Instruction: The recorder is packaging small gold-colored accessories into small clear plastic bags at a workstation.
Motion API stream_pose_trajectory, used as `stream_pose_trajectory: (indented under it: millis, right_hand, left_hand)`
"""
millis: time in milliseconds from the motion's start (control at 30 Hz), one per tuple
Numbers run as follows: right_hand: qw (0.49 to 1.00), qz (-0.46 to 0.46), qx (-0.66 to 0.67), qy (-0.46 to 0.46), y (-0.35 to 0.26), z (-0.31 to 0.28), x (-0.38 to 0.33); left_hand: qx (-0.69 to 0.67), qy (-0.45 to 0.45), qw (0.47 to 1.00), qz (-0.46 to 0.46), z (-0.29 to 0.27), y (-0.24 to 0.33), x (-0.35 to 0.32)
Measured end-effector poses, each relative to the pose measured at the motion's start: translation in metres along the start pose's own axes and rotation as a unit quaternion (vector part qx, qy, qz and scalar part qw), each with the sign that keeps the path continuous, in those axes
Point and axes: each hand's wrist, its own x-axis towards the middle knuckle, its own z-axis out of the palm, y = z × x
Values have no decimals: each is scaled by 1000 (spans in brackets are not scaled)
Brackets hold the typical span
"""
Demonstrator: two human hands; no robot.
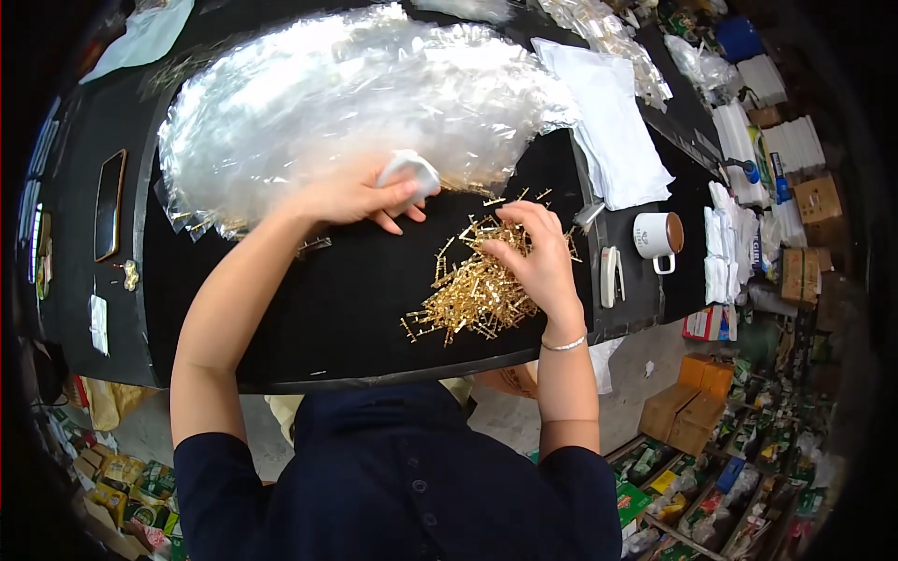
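While the left hand (360, 199) pinches a small whitish plastic bag (408, 172) between thumb and fingers, I see the right hand (544, 260) arched over a heap of gold-coloured notched strips (477, 294), thumb and fingertips apart; whether they touch the top strips I can't tell. That heap lies right of centre on the black worktop (309, 327), in from its near edge. To its left, bare surface runs along that edge, leaving room to move. Beyond the hands, a big mound of clear plastic bags (346, 103) crowds the far side; a stapler (611, 278) and a mug (653, 236) sit toward the right edge.
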Motion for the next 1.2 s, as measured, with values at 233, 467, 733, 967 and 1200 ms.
stream_pose_trajectory:
  millis: [233,467,733,967,1200]
  right_hand:
    - [997,23,5,-79,3,10,10]
    - [991,-5,7,-130,-11,22,2]
    - [979,-81,96,-161,-54,47,6]
    - [974,-97,174,-109,-75,64,15]
    - [952,17,289,-95,-90,58,19]
  left_hand:
    - [-103,23,993,-50,-1,21,-14]
    - [-199,112,973,-34,41,24,-71]
    - [-273,417,867,-5,103,-28,-109]
    - [-302,442,841,80,113,-37,-104]
    - [-304,422,852,60,116,-35,-111]
